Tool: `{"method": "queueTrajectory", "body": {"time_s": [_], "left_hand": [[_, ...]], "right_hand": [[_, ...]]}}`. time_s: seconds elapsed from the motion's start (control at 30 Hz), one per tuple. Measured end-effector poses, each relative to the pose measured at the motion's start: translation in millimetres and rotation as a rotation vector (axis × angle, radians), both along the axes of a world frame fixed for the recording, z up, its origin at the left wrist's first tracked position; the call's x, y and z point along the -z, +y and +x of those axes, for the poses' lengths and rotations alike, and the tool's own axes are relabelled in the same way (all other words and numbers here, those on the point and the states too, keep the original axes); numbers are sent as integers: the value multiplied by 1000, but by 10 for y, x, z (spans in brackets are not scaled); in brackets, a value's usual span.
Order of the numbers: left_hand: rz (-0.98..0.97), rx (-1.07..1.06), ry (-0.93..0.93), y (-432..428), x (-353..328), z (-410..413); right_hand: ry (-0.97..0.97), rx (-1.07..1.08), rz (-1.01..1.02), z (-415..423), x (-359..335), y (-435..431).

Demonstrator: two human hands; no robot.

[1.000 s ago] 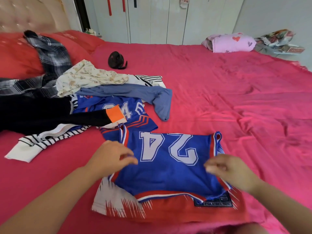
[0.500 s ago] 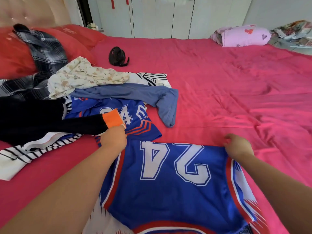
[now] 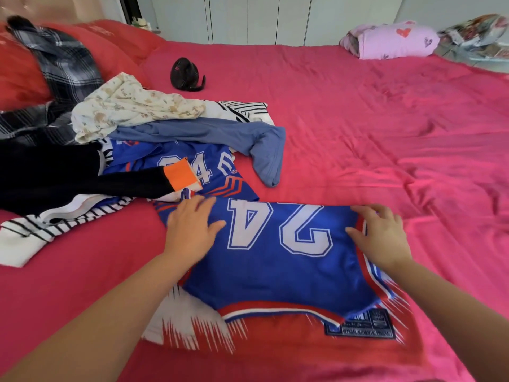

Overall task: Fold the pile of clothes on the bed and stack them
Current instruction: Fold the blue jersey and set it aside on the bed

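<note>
Pressing both palms down on the blue jersey (image 3: pixel 275 271), I am flattening what I judge to be its first fold. Its upper half lies doubled over the red hem with the number 24 facing up, close to the near edge of the bed (image 3: pixel 385 147). My left hand (image 3: pixel 190 232) rests on the jersey's left side and my right hand (image 3: pixel 385 241) on its right. The fingers (image 3: pixel 205 202) of both are spread wide and straight, holding nothing. Next, I reckon, the sides need turning in, which calls for pinching an edge while keeping the layers lined up.

The unfolded pile (image 3: pixel 137 150) lies just beyond my left hand, toward the head end. In it a second jersey (image 3: pixel 209 164) sits right against the one I am folding, so it could get dragged along. A black sleeve (image 3: pixel 124 180) crosses it. Farther in sits a small black fan (image 3: pixel 184 74), and a pink bundle (image 3: pixel 394 41) lies by the far right corner.
</note>
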State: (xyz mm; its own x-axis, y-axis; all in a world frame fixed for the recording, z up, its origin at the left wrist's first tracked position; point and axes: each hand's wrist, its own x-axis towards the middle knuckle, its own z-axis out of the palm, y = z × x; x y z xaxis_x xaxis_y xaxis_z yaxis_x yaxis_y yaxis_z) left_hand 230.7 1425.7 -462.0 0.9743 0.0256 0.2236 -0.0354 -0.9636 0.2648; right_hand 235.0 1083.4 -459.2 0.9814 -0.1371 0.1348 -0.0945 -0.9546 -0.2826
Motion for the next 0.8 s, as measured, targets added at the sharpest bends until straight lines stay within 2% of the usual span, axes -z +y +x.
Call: {"method": "queueTrajectory", "body": {"time_s": [0.13, 0.2, 0.27, 0.37, 0.43, 0.53, 0.63, 0.67, 0.73, 0.8], "left_hand": [[4, 398, 148, -123, 103, -585], [4, 514, 247, -98, 152, -780], [89, 564, 306, -24, 196, -910], [206, 577, 298, 26, 202, -1012], [218, 576, 255, -13, 152, -1043], [118, 611, 179, -75, 42, -1103], [208, 680, 87, -57, -6, -1161], [237, 689, 138, -36, 11, -1188], [269, 643, 355, -24, 42, -1236], [207, 600, 342, -62, 30, -1221]], "right_hand": [[-36, -386, 32, -575, -26, 107], [71, -535, 20, -842, -41, 104], [233, -621, -8, -1049, -17, 50], [290, -647, -190, -1215, 44, -26], [174, -635, -170, -1278, -3, -3], [-65, -598, -101, -1325, -57, 16], [7, -524, -55, -1383, -80, -50], [67, -555, -80, -1392, -57, -84], [167, -641, -104, -1420, -35, -92], [131, -586, 1, -1428, -20, -72]]}}
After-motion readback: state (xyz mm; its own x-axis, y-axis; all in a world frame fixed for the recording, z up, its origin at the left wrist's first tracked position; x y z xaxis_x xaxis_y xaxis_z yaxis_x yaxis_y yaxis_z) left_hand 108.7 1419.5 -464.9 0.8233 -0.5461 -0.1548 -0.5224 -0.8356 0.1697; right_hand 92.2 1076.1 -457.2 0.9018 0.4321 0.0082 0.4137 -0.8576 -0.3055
